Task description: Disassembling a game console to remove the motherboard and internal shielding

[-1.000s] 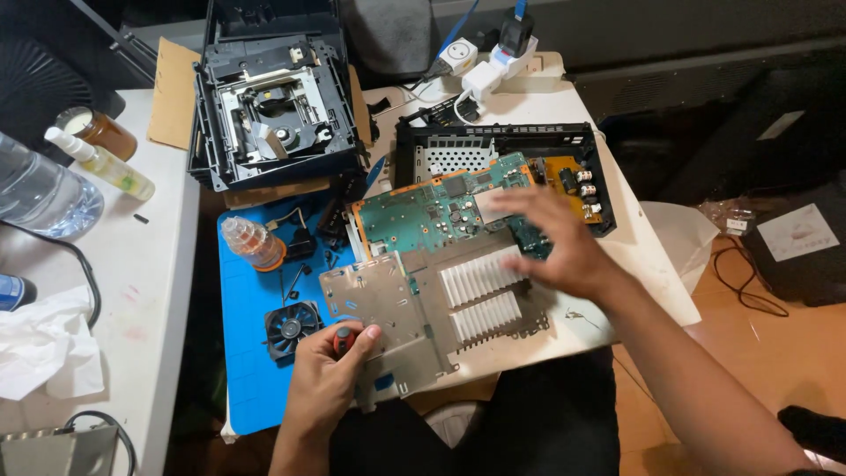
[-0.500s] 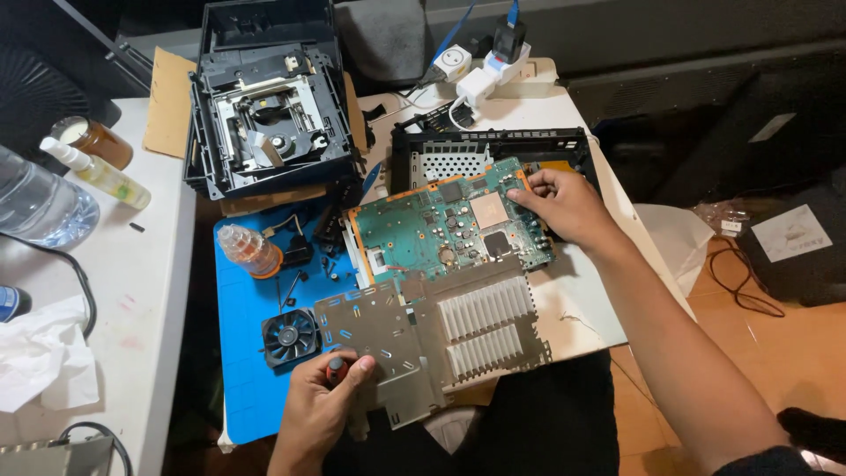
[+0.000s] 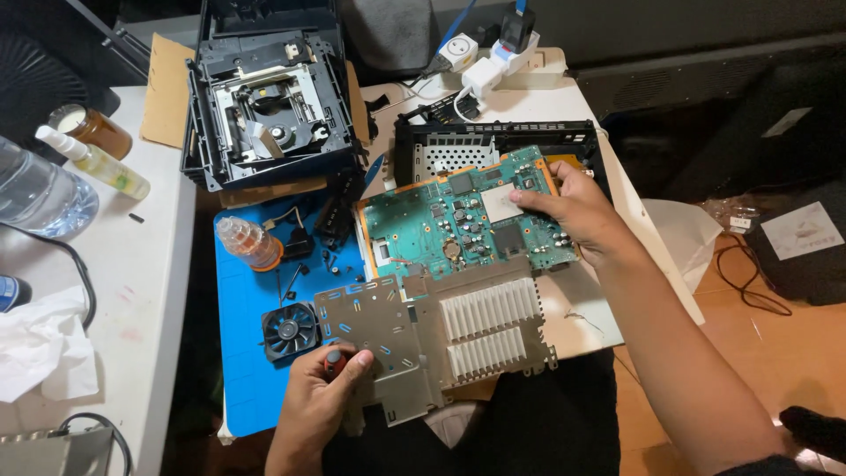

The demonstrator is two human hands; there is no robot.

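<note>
Right hand (image 3: 582,211) pinches the green circuit board (image 3: 458,225) at its right edge, thumb on top, fingers curled under; grip closed on the board. Left hand (image 3: 322,401) is wrapped shut round a small red-handled screwdriver (image 3: 336,360), knuckles resting on the near-left corner of the grey metal shield plate (image 3: 414,339).

Board lies mid-surface, tilted a bit, its near edge overlapping the shield plate w/ finned heatsink (image 3: 489,326). Far edge sits just in front of the black case tray (image 3: 493,145).

Step, as I read it: board is being lifted or shifted off the shield plate, driver parked in the other hand. Next move calls for a level lift by the edges, no flexing, and watching that nothing snags on the plate's tabs.

Further out: blue work mat (image 3: 256,388) at left carries a small black fan (image 3: 289,330), a clear bottle w/ orange base (image 3: 248,242) and loose screws & bits. Far left of that, an opened optical drive unit (image 3: 264,106) on cardboard. White power adapters (image 3: 480,66) at far centre. On the left surface (image 3: 150,291): plastic water bottle (image 3: 40,194), spray bottle (image 3: 92,159), crumpled tissue (image 3: 44,353).
</note>
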